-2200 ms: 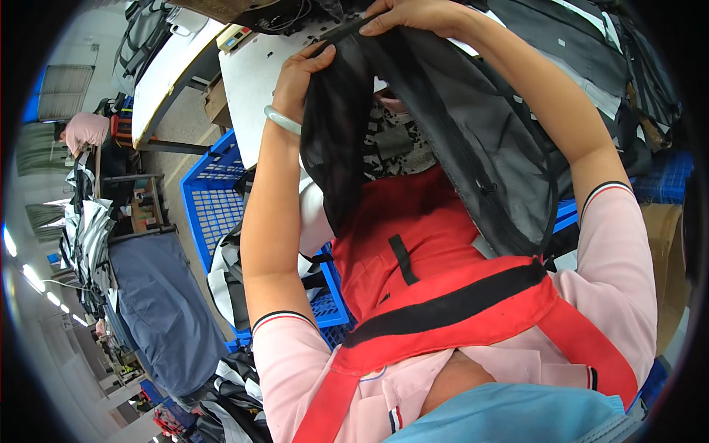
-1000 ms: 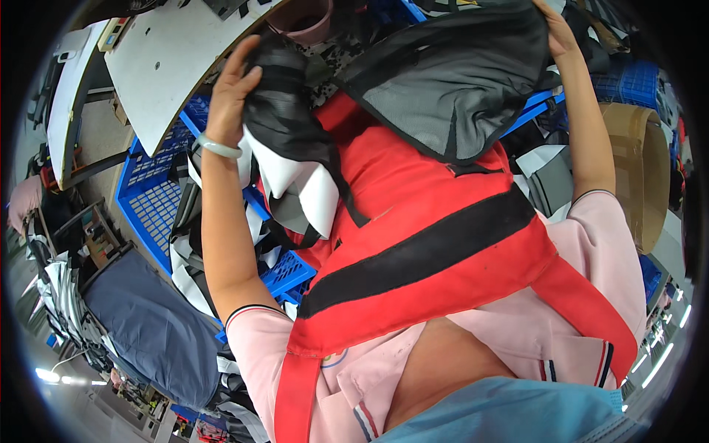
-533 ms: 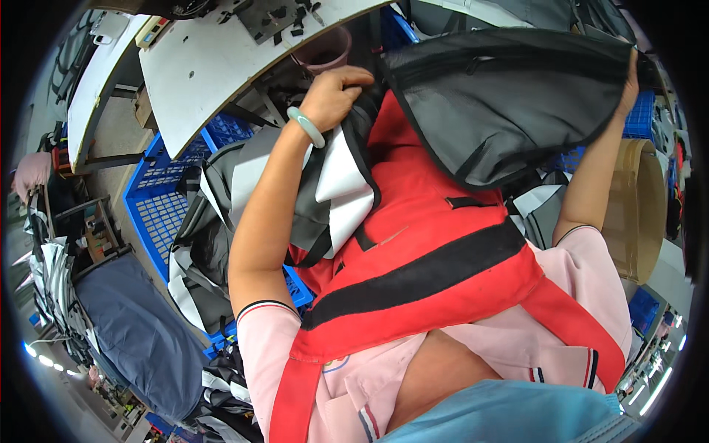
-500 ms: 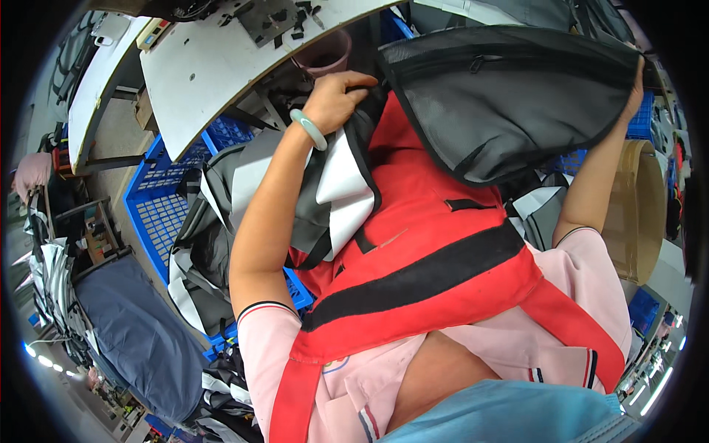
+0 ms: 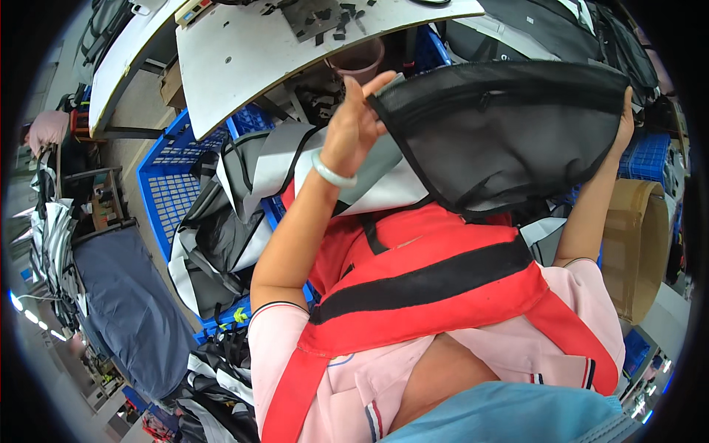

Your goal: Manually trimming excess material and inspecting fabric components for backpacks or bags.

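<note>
Just beyond the red apron (image 5: 421, 284), a zippered black mesh panel (image 5: 509, 144) hangs spread out, with a blue plastic crate (image 5: 164, 181) to its left and, farther off, a white worktable (image 5: 258, 63) strewn with dark scraps (image 5: 340, 35), its back cut off above. The right hand (image 5: 625, 122) grasps the panel's right corner, most fingers hidden behind it; the left hand (image 5: 354, 133) has its fingers fanned at the opposite corner, and whether it pinches the mesh I cannot tell.
</note>
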Demonstrator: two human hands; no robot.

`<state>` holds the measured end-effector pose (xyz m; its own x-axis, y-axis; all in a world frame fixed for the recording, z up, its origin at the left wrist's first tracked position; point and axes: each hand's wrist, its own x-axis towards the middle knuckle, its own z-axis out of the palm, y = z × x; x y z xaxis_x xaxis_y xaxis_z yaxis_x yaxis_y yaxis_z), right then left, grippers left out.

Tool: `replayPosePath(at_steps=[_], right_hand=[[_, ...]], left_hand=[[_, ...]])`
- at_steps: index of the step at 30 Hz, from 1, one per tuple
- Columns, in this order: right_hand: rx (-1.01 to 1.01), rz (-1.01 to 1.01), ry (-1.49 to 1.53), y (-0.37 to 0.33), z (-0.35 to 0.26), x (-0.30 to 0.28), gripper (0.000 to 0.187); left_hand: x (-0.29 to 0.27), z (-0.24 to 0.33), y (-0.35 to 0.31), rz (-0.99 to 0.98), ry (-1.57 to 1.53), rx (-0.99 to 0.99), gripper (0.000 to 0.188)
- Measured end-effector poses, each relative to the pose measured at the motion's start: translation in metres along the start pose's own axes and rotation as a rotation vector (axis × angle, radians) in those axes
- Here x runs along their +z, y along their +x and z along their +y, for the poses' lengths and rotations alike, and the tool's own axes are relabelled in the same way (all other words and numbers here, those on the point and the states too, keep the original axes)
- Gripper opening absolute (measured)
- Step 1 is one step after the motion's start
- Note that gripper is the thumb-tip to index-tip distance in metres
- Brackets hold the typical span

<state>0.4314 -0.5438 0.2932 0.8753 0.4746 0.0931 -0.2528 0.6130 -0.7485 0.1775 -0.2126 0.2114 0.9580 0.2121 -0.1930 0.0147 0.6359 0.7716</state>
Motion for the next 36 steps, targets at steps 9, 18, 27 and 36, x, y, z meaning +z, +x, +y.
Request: replayPosePath(at_steps=[9, 18, 27, 36], right_hand=[[-0.3, 0.288, -0.424, 0.043, -0.002, 0.007, 0.032], [0.698, -0.117, -0.361, -0.048, 0.157, 0.02, 0.018], [0.86, -0.922, -0.861, -0.105, 0.231, 0.082, 0.028], [0.899, -0.951, -0.805, -0.105, 0.233, 0.083, 0.021]], left_hand=[[0.018, 0.027, 0.005, 0.198, -0.083, 0.375, 0.02], [-0.09, 0.193, 0.008, 0.416, 0.682, 0.369, 0.036], [-0.078, 0.192, 0.053, 0.243, 1.397, 0.294, 0.038], [-0.069, 0.199, 0.085, 0.162, 1.44, 0.37, 0.034]])
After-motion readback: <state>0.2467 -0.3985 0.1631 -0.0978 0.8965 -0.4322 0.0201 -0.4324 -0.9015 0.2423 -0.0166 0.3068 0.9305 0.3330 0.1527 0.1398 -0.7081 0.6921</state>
